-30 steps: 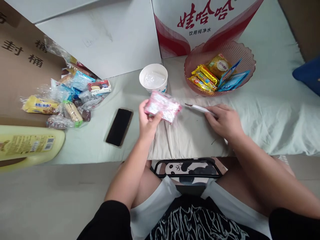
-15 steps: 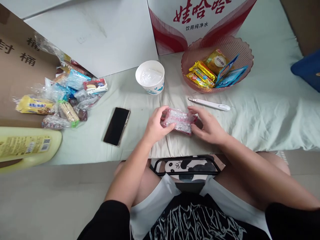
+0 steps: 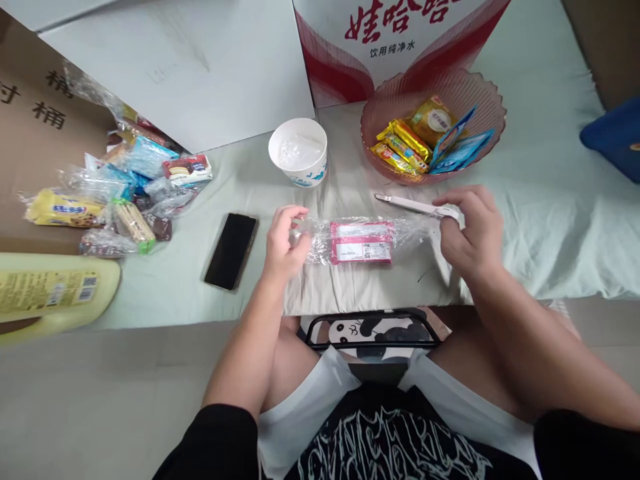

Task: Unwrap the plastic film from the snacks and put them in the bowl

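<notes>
A pink-and-white packet (image 3: 362, 251) lies on the pale cloth in front of me, inside clear plastic wrap (image 3: 409, 233) that is spread out to both sides. At the left end of the wrap is my left hand (image 3: 286, 243), its fingers curved and thumb apart, touching the crinkled plastic. My right hand (image 3: 473, 230) is closed at the right end, where the plastic narrows to the fingers. Under the right index finger passes the handle of a white craft knife (image 3: 407, 203); whether the fingers grip it too is unclear.
A white paper cup (image 3: 299, 153) with plastic inside and a pink ribbed bowl (image 3: 375, 157) of snack packets stand behind. Left lie a phone (image 3: 231, 251), several wrapped snacks (image 3: 137, 232) and a yellow bottle (image 3: 60, 287). White cartons (image 3: 200, 73) line the back.
My hands have moved apart. The folded bundle between them has been spread open sideways, so the packet's printed label now shows. The right hand has reached the knife handle's end.
</notes>
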`<state>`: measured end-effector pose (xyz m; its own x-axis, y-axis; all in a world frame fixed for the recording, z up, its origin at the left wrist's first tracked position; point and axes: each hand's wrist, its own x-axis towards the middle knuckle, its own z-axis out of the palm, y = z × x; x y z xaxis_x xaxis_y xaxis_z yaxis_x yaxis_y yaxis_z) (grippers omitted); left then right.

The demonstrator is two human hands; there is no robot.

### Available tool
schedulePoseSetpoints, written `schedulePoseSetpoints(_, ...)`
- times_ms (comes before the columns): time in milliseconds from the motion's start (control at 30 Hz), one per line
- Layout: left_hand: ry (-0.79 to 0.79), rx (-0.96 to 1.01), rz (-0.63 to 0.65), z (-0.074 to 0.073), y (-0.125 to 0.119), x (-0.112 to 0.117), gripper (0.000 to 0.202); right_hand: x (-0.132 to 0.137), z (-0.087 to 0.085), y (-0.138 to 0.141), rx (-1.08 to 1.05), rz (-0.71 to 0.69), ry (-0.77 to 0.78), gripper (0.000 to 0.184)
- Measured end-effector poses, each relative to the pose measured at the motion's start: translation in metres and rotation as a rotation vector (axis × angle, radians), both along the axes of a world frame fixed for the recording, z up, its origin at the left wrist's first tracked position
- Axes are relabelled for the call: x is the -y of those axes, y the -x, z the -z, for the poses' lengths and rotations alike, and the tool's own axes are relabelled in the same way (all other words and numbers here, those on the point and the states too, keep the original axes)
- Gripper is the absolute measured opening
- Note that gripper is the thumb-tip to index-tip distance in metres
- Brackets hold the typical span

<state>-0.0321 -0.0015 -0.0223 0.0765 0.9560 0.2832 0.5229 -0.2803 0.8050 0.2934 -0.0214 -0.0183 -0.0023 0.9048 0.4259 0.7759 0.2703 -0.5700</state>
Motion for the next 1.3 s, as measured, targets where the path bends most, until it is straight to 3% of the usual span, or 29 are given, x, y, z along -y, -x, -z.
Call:
schedulePoseSetpoints(67,-0.022,-0.043,0.106,-0.002,-0.003,0.001,0.041,0.005,-0.003,0.008,0.059,-0.165,-0.048,0.024)
schedulePoseSetpoints(133,0.069,-0.082,0.07,0.001,-0.005,-0.005,0.031,0.006,-0.002,0.015,0.161,-0.259,-0.025,0.024)
schedulePoseSetpoints(200,0.182,-0.072,-0.053,0.007,-0.006,-0.015,0.012,0.001,0.002,0.02,0.23,-0.157,0.011,0.019)
schedulePoseSetpoints(267,0.18,-0.02,-0.195,0.013,-0.006,-0.025,0.011,-0.007,0.007,0.021,0.208,0.048,0.019,0.014)
schedulePoseSetpoints(333,0.007,-0.001,-0.339,0.013,-0.005,-0.031,0.01,-0.011,0.01,0.02,0.114,0.198,0.009,0.013)
schedulePoseSetpoints(400,-0.206,-0.05,-0.382,0.01,-0.004,-0.027,0.011,-0.008,0.01,0.021,0.002,0.231,0.002,0.013)
schedulePoseSetpoints(433,-0.273,-0.096,-0.323,0.007,-0.003,-0.023,0.014,-0.004,0.009,0.022,-0.039,0.208,-0.002,0.013)
schedulePoseSetpoints(500,-0.291,-0.213,-0.089,0.003,-0.002,-0.011,0.022,0.005,0.006,0.024,-0.062,0.086,-0.015,0.013)
schedulePoseSetpoints(567,-0.197,-0.339,0.11,0.003,-0.002,0.0,0.025,0.011,0.005,0.026,-0.012,-0.111,-0.023,0.009)
schedulePoseSetpoints(600,-0.132,-0.398,0.151,0.004,-0.002,0.003,0.027,0.012,0.005,0.026,0.032,-0.201,-0.016,0.01)
schedulePoseSetpoints(667,-0.011,-0.487,0.139,0.008,-0.001,0.005,0.041,0.01,0.008,0.025,0.126,-0.29,0.01,0.02)
schedulePoseSetpoints(733,0.052,-0.522,0.087,0.011,0.0,0.004,0.049,0.006,0.012,0.023,0.195,-0.272,0.034,0.03)
schedulePoseSetpoints(867,-0.008,-0.464,0.003,0.01,0.0,0.0,0.032,0.001,0.012,0.016,0.189,-0.213,-0.011,0.016)
schedulePoseSetpoints(967,-0.118,-0.407,0.014,0.002,-0.002,0.002,0.009,0.006,-0.001,0.014,0.153,-0.235,-0.098,0.014)
schedulePoseSetpoints(1033,-0.198,-0.357,0.022,-0.007,-0.002,0.008,0.012,0.014,-0.015,0.013,0.109,-0.328,-0.121,0.013)
schedulePoseSetpoints(1100,-0.22,-0.271,0.057,-0.019,0.001,0.018,0.014,0.023,-0.028,0.012,0.02,-0.506,-0.043,0.012)
schedulePoseSetpoints(1167,-0.093,-0.132,0.178,-0.032,0.005,0.028,0.017,0.031,-0.039,0.01,-0.09,-0.747,0.181,0.011)
schedulePoseSetpoints(1233,0.22,0.001,0.374,-0.043,0.011,0.037,0.019,0.035,-0.044,0.008,-0.16,-0.967,0.464,0.017)
schedulePoseSetpoints(1300,0.53,0.02,0.534,-0.047,0.014,0.041,0.017,0.034,-0.042,0.01,-0.146,-0.984,0.606,0.025)
